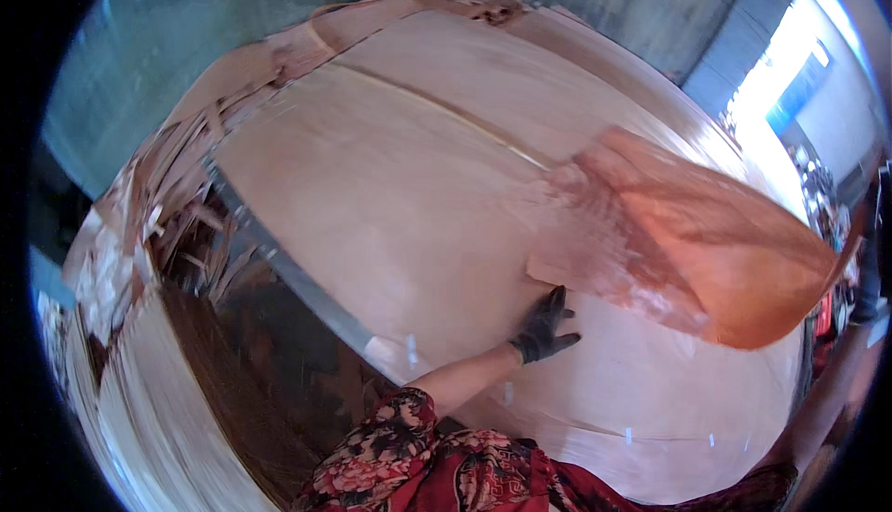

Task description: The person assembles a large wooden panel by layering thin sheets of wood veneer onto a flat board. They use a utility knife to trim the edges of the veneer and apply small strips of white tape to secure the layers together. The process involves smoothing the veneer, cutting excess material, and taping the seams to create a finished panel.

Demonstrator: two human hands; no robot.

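A thin orange-brown wood veneer sheet (734, 242) curves over the right part of a broad pale veneer layer (400, 187); its left part is smeared by motion. My left hand (548, 328), in a dark glove, lies on the pale layer with fingers spread, its fingertips by the orange sheet's lower left corner. At the far right edge of the view, my right hand (872, 280), also dark-gloved, is raised beside the sheet's upturned right end. It seems to grip that end, though its fingers are partly cut off.
A long narrow gap or strip (465, 122) runs across the pale layer. Torn veneer scraps (190, 224) lie along the stack's left and far edges. Another veneer stack (167, 410) stands at the lower left. Short bits of pale tape (628, 436) dot the near side. A bright opening (780, 57) is at the upper right.
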